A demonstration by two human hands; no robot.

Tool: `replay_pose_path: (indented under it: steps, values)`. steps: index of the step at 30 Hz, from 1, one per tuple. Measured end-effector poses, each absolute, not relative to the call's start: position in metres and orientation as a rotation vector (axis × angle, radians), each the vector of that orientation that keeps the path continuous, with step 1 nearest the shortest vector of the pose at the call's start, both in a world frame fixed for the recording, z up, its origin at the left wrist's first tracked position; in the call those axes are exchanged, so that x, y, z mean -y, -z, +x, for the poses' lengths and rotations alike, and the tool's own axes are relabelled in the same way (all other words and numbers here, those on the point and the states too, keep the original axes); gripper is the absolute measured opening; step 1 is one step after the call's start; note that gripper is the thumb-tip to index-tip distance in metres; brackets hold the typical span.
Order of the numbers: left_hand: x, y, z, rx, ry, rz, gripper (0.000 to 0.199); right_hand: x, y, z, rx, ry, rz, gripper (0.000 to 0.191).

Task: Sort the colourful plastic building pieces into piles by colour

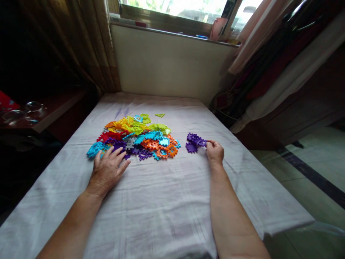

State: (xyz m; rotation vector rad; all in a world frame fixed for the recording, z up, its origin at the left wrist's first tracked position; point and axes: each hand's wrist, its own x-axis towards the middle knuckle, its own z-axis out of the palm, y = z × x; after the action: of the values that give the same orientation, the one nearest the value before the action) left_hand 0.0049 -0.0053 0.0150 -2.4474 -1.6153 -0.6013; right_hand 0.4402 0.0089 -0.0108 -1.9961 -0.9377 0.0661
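Observation:
A heap of flat plastic interlocking tiles [151, 136] in many colours lies on the cloth-covered table. My left hand [109, 169] rests with fingers spread on the heap's near left edge, touching purple and blue tiles [95, 149]. To the right of the heap, a small group of purple tiles [192, 147] lies apart. My right hand [215, 151] pinches a purple tile [201, 141] at the right end of that group; its fingertips partly hide the tile's edge. Orange tiles [171, 150] form the heap's right side.
A lone green triangular tile [160, 115] lies behind the heap on the white tablecloth [161, 208]. Beyond the table stand a wall and a window sill holding a pink cup [217, 28]. Clothes hang at the right; a brown curtain [88, 46] hangs at the left.

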Motion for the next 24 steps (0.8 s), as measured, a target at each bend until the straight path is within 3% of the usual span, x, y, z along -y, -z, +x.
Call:
replay_pose_path:
  steps: [6,11,18,24]
  values:
    - [0.003,-0.011,0.002,1.532,0.634,-2.397,0.055,-0.002,-0.005,0.432,0.76,-0.075,-2.189,0.03]
    - [0.002,-0.016,0.002,1.411,0.778,-2.379,0.05,-0.001,-0.011,0.43,0.753,-0.014,-2.187,0.031]
    - [0.013,-0.022,0.028,1.099,0.864,-2.514,0.039,-0.005,-0.019,0.373,1.175,0.031,-1.8,0.031]
    - [0.026,-0.021,0.054,0.934,0.792,-2.672,0.038,0.008,-0.023,0.304,1.629,-0.377,-1.421,0.027]
